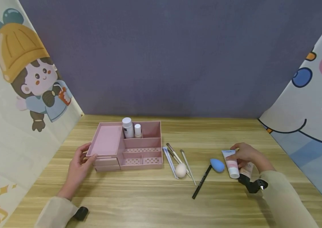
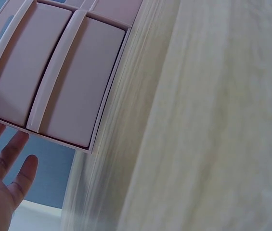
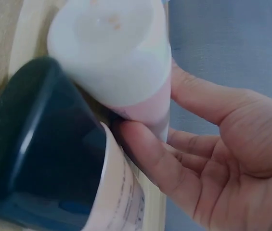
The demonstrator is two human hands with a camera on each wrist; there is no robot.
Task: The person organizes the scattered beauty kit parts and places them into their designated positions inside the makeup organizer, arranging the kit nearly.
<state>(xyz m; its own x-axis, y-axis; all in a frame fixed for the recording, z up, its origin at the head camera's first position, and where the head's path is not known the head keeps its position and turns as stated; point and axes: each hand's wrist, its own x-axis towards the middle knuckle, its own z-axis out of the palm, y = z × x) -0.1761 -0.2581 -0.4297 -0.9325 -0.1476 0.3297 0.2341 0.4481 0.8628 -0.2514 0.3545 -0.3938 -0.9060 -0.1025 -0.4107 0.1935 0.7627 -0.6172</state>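
With my right hand [image 1: 246, 152] I pinch a pink-and-white squeeze tube [image 1: 232, 166] at three o'clock on the tabletop [image 1: 138, 199]; well apart, my left hand [image 1: 78, 164], relaxed, touches the pink drawer organizer [image 1: 106, 139] at ten.

Found smooth, low-sheen plastic on the pink organizer [image 1: 106, 139], with perforated compartment floors [image 1: 151, 160]. Noted smooth plastic on the squeeze tube [image 1: 231, 164], softly shiny at the white cap [image 3: 111, 62]. Recorded hard, glossy plastic on the adjacent black cap [image 3: 54, 149]. Observed wood-grain finish on the surface [image 1: 138, 198]; matt, cloth-like texture on the backdrop [image 1: 166, 57].
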